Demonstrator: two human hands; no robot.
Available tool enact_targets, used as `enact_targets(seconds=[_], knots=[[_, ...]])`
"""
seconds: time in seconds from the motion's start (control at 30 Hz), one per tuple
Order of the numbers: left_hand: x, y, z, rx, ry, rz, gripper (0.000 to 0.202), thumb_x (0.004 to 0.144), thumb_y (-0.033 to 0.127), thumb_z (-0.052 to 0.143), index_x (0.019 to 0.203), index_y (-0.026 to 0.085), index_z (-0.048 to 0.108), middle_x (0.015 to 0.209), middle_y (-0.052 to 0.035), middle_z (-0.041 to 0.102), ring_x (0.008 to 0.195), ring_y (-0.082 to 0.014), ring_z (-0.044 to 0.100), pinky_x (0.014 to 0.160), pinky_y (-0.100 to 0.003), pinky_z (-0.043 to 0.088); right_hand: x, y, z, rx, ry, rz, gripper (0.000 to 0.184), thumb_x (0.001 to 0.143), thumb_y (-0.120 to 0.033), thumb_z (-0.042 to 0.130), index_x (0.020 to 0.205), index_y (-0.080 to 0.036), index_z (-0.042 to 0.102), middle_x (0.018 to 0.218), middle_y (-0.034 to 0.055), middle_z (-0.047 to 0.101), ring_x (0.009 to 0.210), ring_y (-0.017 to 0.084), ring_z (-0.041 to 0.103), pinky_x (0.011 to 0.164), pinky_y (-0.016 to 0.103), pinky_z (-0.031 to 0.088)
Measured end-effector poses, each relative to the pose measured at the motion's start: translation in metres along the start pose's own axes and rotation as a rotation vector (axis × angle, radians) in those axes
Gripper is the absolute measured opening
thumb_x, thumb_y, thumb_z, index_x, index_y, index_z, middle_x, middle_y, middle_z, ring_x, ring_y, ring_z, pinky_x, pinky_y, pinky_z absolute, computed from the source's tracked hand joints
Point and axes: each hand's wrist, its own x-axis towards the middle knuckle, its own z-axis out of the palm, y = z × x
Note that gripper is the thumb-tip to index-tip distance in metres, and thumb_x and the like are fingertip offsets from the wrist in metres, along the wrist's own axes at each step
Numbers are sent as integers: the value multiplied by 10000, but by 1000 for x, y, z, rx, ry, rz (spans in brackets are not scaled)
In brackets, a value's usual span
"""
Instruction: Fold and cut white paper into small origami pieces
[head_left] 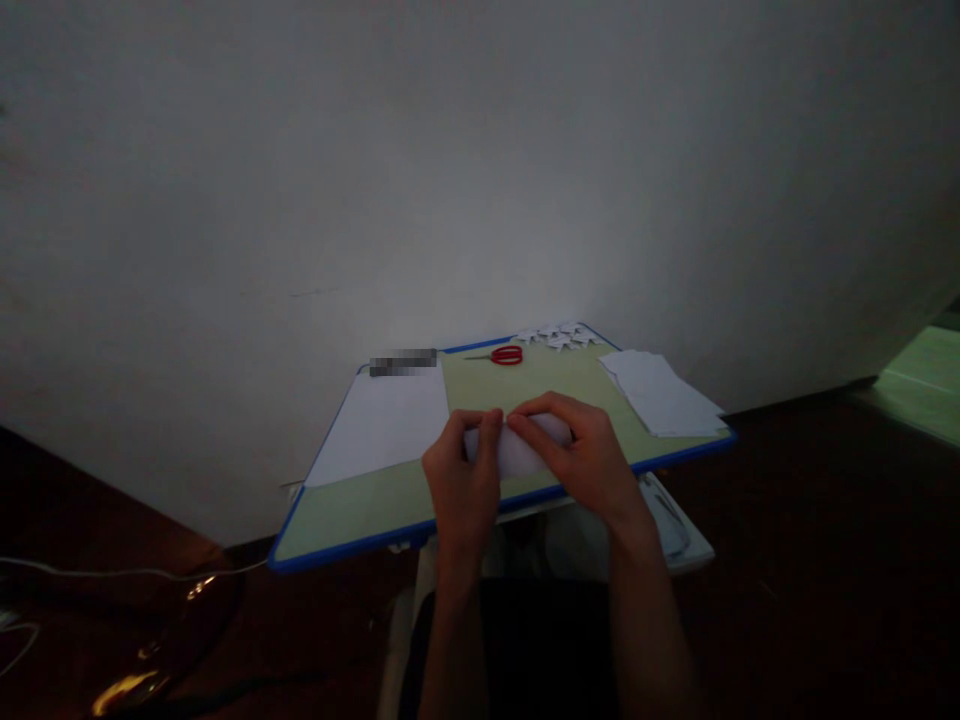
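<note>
A small folded piece of white paper point(525, 455) lies near the front edge of a green desk top with a blue rim point(360, 510). Both hands are on it. My left hand point(461, 480) pinches its left side with the fingers curled. My right hand point(581, 450) presses over its top and right side, fingertips meeting the left hand's fingers above the paper. Much of the paper is hidden under the hands.
A large white sheet point(382, 425) lies at the left of the desk. Red-handled scissors point(504, 355) lie at the back, beside several small folded paper shapes point(559, 335). A stack of white sheets point(664, 392) lies at the right. White cables point(112, 572) run over the dark floor.
</note>
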Motion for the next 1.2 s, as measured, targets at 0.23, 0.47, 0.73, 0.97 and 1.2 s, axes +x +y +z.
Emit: enact_targets(seconds=[0.23, 0.47, 0.73, 0.97, 1.2], knots=[[-5, 3, -1, -71, 56, 10, 178, 919, 350, 736, 827, 198, 719, 707, 23, 687, 630, -127, 600, 574, -220, 450, -1, -1, 1, 10, 11, 12, 202, 955, -370, 729, 814, -226, 722, 778, -2, 739, 722, 160, 672, 690, 283, 518], [-6, -1, 0, -384, 25, -277, 427, 854, 567, 791, 741, 187, 634, 614, 51, 534, 515, -87, 467, 438, -185, 362, -2, -8, 4, 35, 98, 13, 166, 950, -327, 719, 815, -232, 727, 758, -18, 716, 709, 144, 650, 669, 279, 500], [-4, -9, 0, -602, 89, -254, 535, 833, 702, 746, 774, 177, 656, 625, 20, 569, 517, -105, 514, 428, -201, 398, -4, -1, 4, 384, 66, 266, 204, 866, -341, 801, 1058, -274, 793, 923, 6, 791, 734, 153, 721, 584, 250, 550], [-4, -22, 15, -635, -123, -29, 792, 1001, 691, 516, 1649, 314, 263, 1497, -187, 617, 1269, -284, 681, 1002, -437, 584, 2, -13, 30, 560, 326, 365, 376, 748, -397, 903, 966, -265, 627, 788, -13, 780, 663, 172, 723, 568, 268, 570], [-5, -26, -1, -426, -403, 191, 646, 1045, 652, 430, 1608, 335, 440, 1678, -117, 441, 1529, -306, 453, 1259, -538, 360, 4, -6, 33, 568, 379, 410, 438, 710, -408, 919, 950, -264, 583, 762, -24, 762, 650, 171, 715, 581, 272, 561]])
